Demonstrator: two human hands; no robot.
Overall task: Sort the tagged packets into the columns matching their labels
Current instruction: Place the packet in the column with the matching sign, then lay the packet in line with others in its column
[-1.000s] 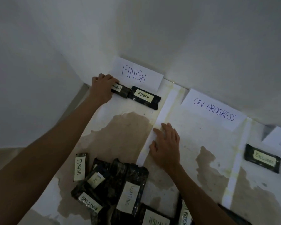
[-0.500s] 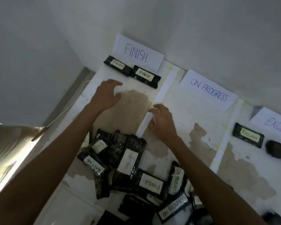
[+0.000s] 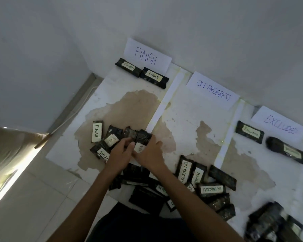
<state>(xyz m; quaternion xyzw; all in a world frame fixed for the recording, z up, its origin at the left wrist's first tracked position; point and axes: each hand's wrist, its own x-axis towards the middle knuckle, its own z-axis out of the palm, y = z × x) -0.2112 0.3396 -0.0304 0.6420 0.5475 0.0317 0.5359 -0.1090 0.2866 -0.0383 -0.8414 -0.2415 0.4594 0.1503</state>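
Head view: worn white sheet (image 3: 115,84) on the floor against a wall, split into columns by two paper strips (image 3: 164,102).
Loose FINISH packet (image 3: 97,131): one, flat at the left heap's outer edge, tag up, untouched.
Left heap (image 3: 110,137): about four dark packets overlapping; exact count hidden under the hands.
Left hand (image 3: 120,154): fingers and thumb pinching the lower left edge of the WAITING packet (image 3: 142,136).
WAITING packet: on top of the left heap, low in the FINISH column, between both hands; tag half covered; matching column not in view.
Handling, as judged: light, soft, crinkly film pouch, probably slippery; best taken by the long edges, clear of the paper tag.
Right hand (image 3: 150,155): laid against the same packet's right side; clasped or merely resting, cannot tell.
FINISH sign (image 3: 145,55): two sorted FINISH packets (image 3: 154,77) side by side just below.
ON PROGRESS sign (image 3: 212,90): no packet placed up beside it.
Centre heap (image 3: 211,189): roughly eight packets; two ON PROGRESS tags and one FINISH tag legible.
EXCLUDED sign (image 3: 280,125): two EXCLUDED packets (image 3: 249,134) beneath.
Far-right heap (image 3: 273,222): blurred, uncountable.
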